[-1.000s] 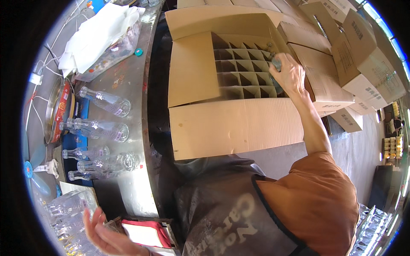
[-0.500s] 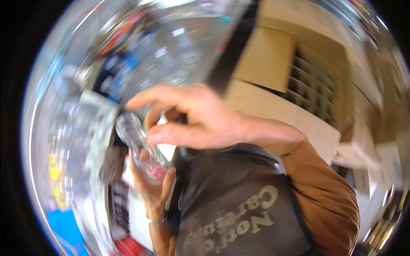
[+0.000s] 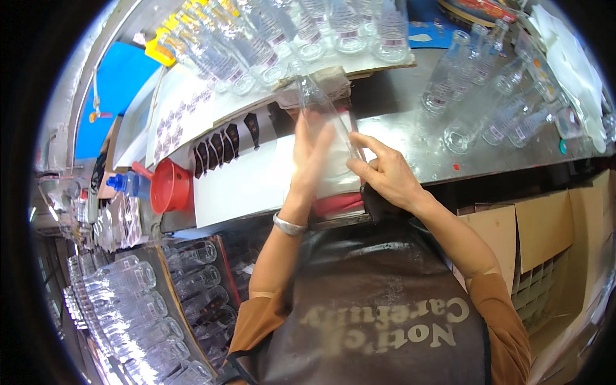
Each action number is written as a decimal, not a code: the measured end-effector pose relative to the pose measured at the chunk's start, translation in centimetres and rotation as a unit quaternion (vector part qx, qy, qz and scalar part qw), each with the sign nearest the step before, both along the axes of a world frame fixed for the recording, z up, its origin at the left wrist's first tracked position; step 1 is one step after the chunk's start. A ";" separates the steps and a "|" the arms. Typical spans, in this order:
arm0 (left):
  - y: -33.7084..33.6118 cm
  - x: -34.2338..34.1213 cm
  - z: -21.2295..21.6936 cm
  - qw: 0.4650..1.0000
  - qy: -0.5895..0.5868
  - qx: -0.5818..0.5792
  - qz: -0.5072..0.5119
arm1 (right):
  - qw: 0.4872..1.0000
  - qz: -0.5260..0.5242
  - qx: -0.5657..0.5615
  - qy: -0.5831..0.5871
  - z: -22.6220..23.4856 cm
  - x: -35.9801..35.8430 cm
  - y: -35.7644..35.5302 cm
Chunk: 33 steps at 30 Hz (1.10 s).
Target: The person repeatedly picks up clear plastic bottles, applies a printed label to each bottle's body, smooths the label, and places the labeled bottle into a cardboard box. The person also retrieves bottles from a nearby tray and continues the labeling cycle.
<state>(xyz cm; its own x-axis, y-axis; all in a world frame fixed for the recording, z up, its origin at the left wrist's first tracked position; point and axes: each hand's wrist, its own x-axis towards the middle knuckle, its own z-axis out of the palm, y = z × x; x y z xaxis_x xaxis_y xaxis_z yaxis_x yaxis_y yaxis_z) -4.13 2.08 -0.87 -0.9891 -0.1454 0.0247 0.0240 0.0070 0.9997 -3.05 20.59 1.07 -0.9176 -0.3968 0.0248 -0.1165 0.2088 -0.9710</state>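
Observation:
A clear glass bottle (image 3: 323,110) lies tilted between my hands, its neck pointing away from me. My left hand (image 3: 311,157), with a silver bangle at the wrist, is along the bottle's left side, its fingers smeared by motion. On the other side, the thumb and forefinger of my right hand (image 3: 390,172) grip the bottle's side near its base. Beyond the neck is a folded pale cloth (image 3: 333,85). Several dark neck labels (image 3: 226,145) lie in a row on a white board (image 3: 240,186), left of my hands.
Upright glass bottles (image 3: 350,32) stand behind the board; more bottles (image 3: 457,70) stand on the steel table (image 3: 410,138) at right. A red pot (image 3: 172,186) and a blue-capped bottle (image 3: 130,184) are at left. Bottles (image 3: 147,305) fill the lower left. A divided carton (image 3: 545,231) sits at right.
The view has swung left, from the carton side to the board with the labels. The bottle now lies between both hands, and my right hand has come to its side near the base.

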 end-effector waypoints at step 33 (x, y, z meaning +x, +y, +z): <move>-14.0 2.9 -4.2 0.756 -0.063 -0.650 0.043 | 0.997 -0.060 -0.011 -0.046 -1.8 -0.3 2.6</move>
<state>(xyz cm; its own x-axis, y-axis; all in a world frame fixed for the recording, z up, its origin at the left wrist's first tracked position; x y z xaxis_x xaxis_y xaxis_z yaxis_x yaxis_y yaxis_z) -1.28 -11.95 -5.09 -0.9837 -0.1434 0.1089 -0.1275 0.9818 0.1407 -3.38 23.17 -0.68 -0.9574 -0.2839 -0.0538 -0.0028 0.1953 -0.9807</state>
